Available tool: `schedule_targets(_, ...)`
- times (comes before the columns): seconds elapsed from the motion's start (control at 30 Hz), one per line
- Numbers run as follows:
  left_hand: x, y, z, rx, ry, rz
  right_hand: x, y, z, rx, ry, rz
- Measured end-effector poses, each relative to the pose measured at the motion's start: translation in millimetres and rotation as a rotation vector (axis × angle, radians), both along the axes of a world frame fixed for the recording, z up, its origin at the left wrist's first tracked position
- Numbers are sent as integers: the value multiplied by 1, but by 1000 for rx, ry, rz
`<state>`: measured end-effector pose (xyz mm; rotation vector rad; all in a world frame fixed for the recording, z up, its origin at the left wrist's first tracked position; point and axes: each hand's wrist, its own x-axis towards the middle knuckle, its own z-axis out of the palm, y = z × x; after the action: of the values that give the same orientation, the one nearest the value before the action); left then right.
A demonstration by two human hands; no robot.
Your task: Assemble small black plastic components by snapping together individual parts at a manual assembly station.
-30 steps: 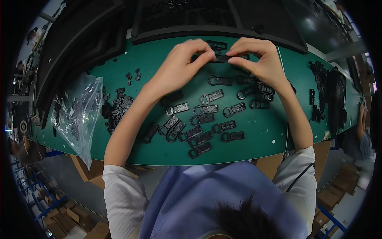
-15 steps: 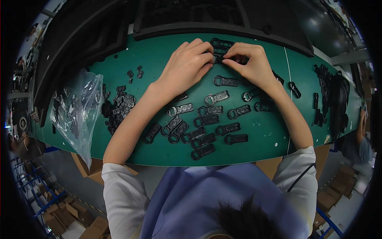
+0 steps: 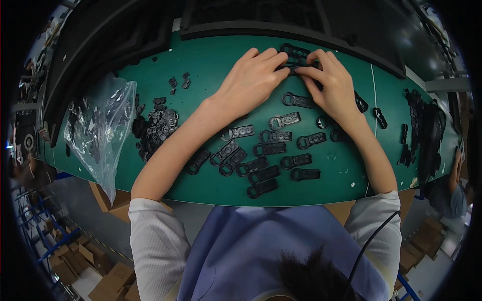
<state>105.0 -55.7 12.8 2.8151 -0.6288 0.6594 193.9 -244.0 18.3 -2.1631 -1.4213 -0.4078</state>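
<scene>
Both my hands meet at the far side of the green table over a black plastic part [image 3: 295, 65] with a ring-shaped end. My left hand [image 3: 253, 79] holds it from the left with thumb and fingers closed. The thumb and fingers of my right hand [image 3: 332, 85] pinch at its right end, hiding much of it. Just beyond the fingertips lies a similar black part with holes [image 3: 296, 50]. Nearer to me, several like handle-shaped parts are spread out, among them one below the fingers [image 3: 297, 100] and one at the near edge [image 3: 262, 188].
To the left, a pile of small black round pieces [image 3: 163, 123] lies beside a clear plastic bag [image 3: 103, 120] on the green table [image 3: 326, 185]. More black parts [image 3: 411, 120] lie at the right. A dark frame [image 3: 301, 40] bounds the far edge.
The whole scene has shifted slightly rightward in view. My right fingers have lifted and spread a little over the part; my left hand remains at it.
</scene>
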Motion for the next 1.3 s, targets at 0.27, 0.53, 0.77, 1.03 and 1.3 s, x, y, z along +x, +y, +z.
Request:
schedule_targets(0.27, -7, -12, 2, 129, 150, 53, 7, 35, 47, 93, 172, 184)
schedule_targets(0.53, -24, -28, 24, -115, 527, 142, -62, 172, 36, -224, 280, 825)
schedule_targets(0.77, -17, -23, -17, -54, 139, 15, -73, 191, 24, -381, 186, 896)
schedule_targets(1.03, -6, -22, -11, -322, 70, -2, -20, 107, 69, 156, 523, 584)
schedule_targets(1.3, 0, -5, 36, -1208, 391, -96, 8, 20, 53, 411, 554, 216)
